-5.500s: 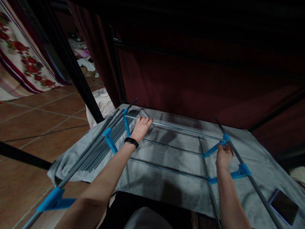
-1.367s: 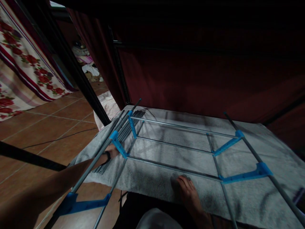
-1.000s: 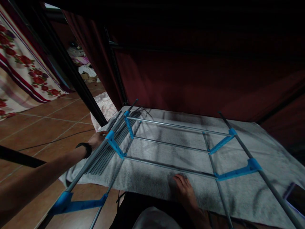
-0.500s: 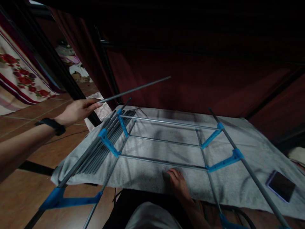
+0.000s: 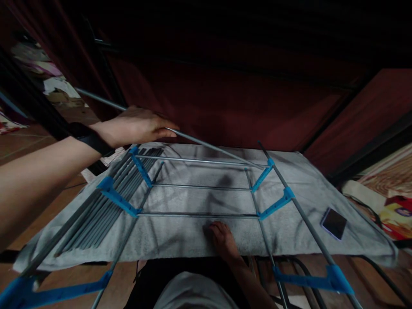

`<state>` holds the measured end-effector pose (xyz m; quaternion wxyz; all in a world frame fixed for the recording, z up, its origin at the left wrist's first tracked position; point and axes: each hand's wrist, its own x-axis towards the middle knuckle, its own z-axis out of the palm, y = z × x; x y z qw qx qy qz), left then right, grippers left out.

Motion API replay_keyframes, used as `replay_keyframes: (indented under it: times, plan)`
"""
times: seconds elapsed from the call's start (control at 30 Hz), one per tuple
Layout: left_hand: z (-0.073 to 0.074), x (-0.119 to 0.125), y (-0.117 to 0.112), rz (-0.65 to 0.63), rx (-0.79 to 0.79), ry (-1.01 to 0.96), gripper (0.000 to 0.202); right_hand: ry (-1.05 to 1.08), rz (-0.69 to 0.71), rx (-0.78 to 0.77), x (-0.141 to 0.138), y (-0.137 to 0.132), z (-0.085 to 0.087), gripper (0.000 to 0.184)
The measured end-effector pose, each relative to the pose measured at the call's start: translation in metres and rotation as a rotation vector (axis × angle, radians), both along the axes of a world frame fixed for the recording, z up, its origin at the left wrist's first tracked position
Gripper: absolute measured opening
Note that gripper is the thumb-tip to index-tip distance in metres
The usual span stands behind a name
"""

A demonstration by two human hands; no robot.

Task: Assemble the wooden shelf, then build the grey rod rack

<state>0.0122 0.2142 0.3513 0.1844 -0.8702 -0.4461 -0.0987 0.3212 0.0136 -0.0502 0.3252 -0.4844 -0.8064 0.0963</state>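
My left hand (image 5: 135, 126), with a black band on the wrist, is closed over a long grey rod (image 5: 209, 148). The rod slants down to the right, and its far end reaches a blue connector (image 5: 262, 176) on the right rail of a grey rod frame (image 5: 199, 187). The frame lies on a grey towel (image 5: 299, 240) and has blue plastic brackets along both side rails. My right hand (image 5: 222, 238) rests palm down on the towel, just in front of the nearest rung, holding nothing. A bundle of loose grey rods (image 5: 106, 210) lies under the left rail.
A phone (image 5: 334, 223) lies screen up on the towel's right part. A dark red fabric wall (image 5: 225, 98) stands close behind the towel. A black post (image 5: 28, 103) crosses at the left. Patterned cloth (image 5: 386, 189) and cables lie on the floor at right.
My left hand took a rod from the bundle, lifted it and swung it right, so its tip now meets the right rail's connector. My right hand left the right rail and stays on the towel.
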Motion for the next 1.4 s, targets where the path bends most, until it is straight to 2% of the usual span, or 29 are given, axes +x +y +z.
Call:
replay_keyframes:
  times: [0.1, 0.23, 0.33, 0.43, 0.57, 0.8, 0.97, 1.13, 1.27, 1.4]
  plan:
    - [0.006, 0.021, 0.005, -0.117, -0.084, 0.129, 0.051, 0.016, -0.005, -0.006, 0.000, 0.001, 0.000, 0.038]
    - [0.008, 0.037, -0.002, -0.036, -0.035, 0.118, 0.041, 0.026, -0.011, -0.024, 0.001, 0.001, -0.001, 0.037]
    - [-0.003, 0.057, -0.021, -0.017, -0.025, 0.125, 0.035, 0.027, -0.014, -0.037, 0.001, 0.001, 0.001, 0.038]
    - [-0.027, 0.076, -0.043, -0.040, -0.043, 0.057, 0.034, 0.023, -0.005, -0.063, 0.002, 0.001, 0.003, 0.035]
    - [-0.071, 0.091, -0.060, -0.035, -0.081, -0.007, 0.035, -0.011, 0.004, -0.093, 0.002, 0.002, 0.006, 0.031]
    - [-0.156, 0.105, -0.088, 0.017, -0.125, -0.042, 0.024, -0.031, -0.032, -0.116, 0.001, 0.002, 0.007, 0.037]
    - [-0.203, 0.101, -0.097, 0.064, -0.155, -0.130, 0.024, 0.000, -0.028, -0.114, 0.001, 0.002, 0.005, 0.045]
    - [-0.227, 0.086, -0.097, 0.120, -0.221, -0.242, 0.027, 0.034, -0.013, -0.117, 0.002, 0.000, 0.005, 0.044]
    - [-0.233, 0.078, -0.097, 0.122, -0.250, -0.267, 0.028, 0.114, 0.001, -0.132, 0.003, 0.000, 0.003, 0.043]
    - [-0.235, 0.074, -0.098, 0.080, -0.249, -0.272, 0.025, 0.310, 0.002, -0.217, 0.004, 0.002, 0.004, 0.037]
